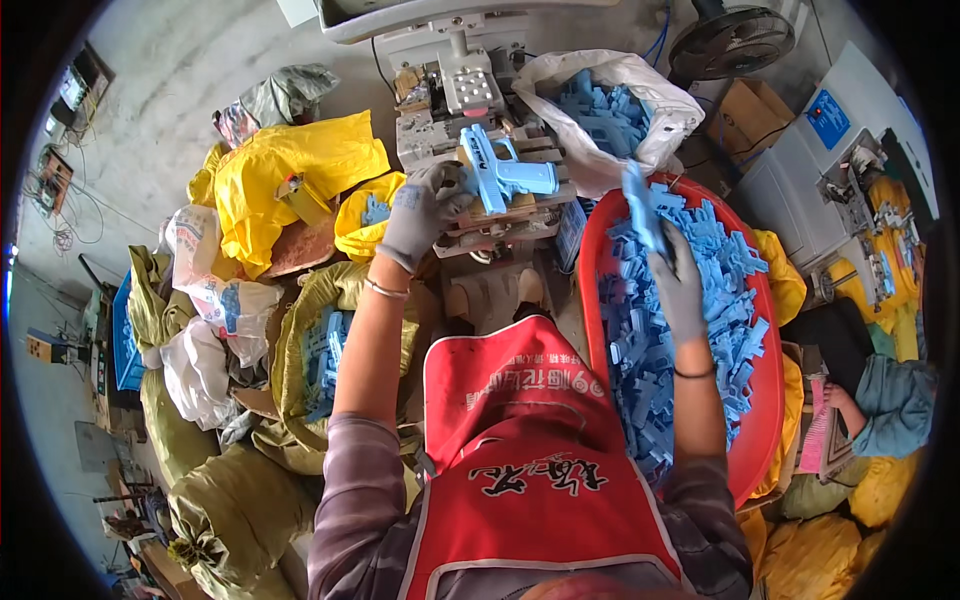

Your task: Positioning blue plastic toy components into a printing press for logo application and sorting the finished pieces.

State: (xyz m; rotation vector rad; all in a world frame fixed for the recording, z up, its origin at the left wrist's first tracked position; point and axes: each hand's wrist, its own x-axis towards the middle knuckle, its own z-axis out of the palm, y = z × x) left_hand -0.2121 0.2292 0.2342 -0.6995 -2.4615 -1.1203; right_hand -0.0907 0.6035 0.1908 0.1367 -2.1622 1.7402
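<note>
My left hand point(425, 212), in a grey glove, is closed with curled fingers at the left side of the machine's work plate; what it grips, if anything, is hidden. Right beside those fingers, a light-blue plastic toy pistol point(490, 172) lies on the plate, its grip toward the right. Over the red tub point(774, 400), my gloved right hand point(680, 285) grasps another blue toy pistol point(642, 208), which points up and away from me. Beneath this hand, loose blue toy pistol pieces point(650, 385) fill the tub in a heap.
The press-like machine point(470, 85) stands straight ahead. Behind the tub is a white sack point(665, 110) of blue parts. Yellow cloths point(300, 165) and an olive sack point(290, 370) with blue parts crowd my left. A fan point(735, 42) and another person's arm point(845, 405) appear on the right.
</note>
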